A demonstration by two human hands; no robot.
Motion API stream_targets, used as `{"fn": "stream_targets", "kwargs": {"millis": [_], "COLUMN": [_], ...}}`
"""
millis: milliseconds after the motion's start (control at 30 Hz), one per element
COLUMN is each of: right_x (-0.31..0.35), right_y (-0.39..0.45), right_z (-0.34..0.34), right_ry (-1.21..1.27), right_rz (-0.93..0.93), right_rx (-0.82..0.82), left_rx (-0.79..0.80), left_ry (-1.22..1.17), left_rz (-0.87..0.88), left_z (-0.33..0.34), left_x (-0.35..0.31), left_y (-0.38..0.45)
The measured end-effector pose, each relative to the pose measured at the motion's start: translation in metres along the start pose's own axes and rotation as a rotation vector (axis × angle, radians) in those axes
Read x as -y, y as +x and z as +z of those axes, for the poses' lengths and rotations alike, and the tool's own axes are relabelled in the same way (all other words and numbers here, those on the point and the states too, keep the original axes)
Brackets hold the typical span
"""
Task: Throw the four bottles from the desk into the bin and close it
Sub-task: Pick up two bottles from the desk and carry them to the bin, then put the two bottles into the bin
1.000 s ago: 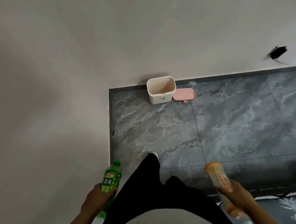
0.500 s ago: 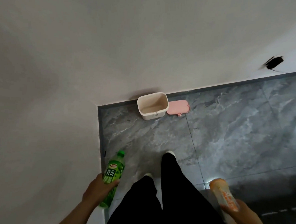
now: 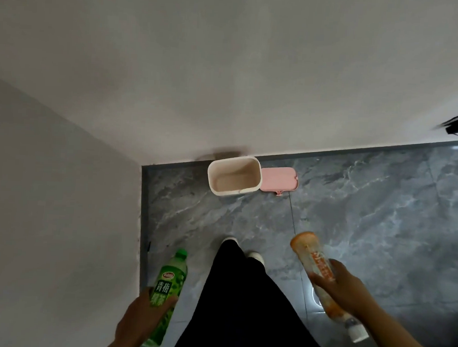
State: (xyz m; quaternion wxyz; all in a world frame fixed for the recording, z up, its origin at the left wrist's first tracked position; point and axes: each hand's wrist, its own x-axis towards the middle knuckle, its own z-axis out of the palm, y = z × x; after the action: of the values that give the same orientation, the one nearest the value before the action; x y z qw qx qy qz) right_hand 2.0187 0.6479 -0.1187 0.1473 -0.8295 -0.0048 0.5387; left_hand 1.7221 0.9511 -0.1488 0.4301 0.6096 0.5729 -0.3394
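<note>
**Two bottles carried toward the open bin**

The cream bin (image 3: 234, 177) stands open against the wall, its pink lid (image 3: 278, 180) lying on the grey marble floor (image 3: 367, 222) just beside it. My left hand (image 3: 143, 321) grips the green tea bottle (image 3: 168, 290) around its label, cap forward. My right hand (image 3: 341, 290) clasps the orange bottle (image 3: 321, 275) mid-body, base forward. Both look light, smooth plastic; a mid-body hold should keep them steady.

Head-worn view, steeply downward, floorward.
</note>
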Motion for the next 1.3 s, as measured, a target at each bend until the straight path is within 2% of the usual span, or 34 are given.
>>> {"fn": "stream_targets", "kwargs": {"millis": [200,367,700,800,1033,1300], "right_x": [0.070,0.110,0.131,0.128,0.129,0.152], "right_y": [0.064,0.131,0.297,0.342,0.416,0.455], "right_z": [-0.005,-0.003,0.004,0.011,0.031,0.050], "right_ry": [-0.036,-0.087,-0.396,-0.454,-0.586,-0.714], "right_rz": [-0.053,-0.164,-0.322,-0.365,-0.504,-0.620], "right_rx": [-0.031,0.020,0.046,0.026,0.004,-0.042], "left_rx": [0.008,-0.090,-0.313,-0.386,-0.419,-0.460], "left_ry": [0.030,0.118,0.816,0.953,1.061,1.103], "left_rz": [0.080,0.251,0.550,0.641,0.686,0.744], "left_z": [-0.016,-0.016,0.031,0.053,0.109,0.114], "left_x": [-0.074,-0.144,-0.268,-0.296,-0.312,-0.307], "left_y": [0.072,0.140,0.314,0.366,0.458,0.503]}}
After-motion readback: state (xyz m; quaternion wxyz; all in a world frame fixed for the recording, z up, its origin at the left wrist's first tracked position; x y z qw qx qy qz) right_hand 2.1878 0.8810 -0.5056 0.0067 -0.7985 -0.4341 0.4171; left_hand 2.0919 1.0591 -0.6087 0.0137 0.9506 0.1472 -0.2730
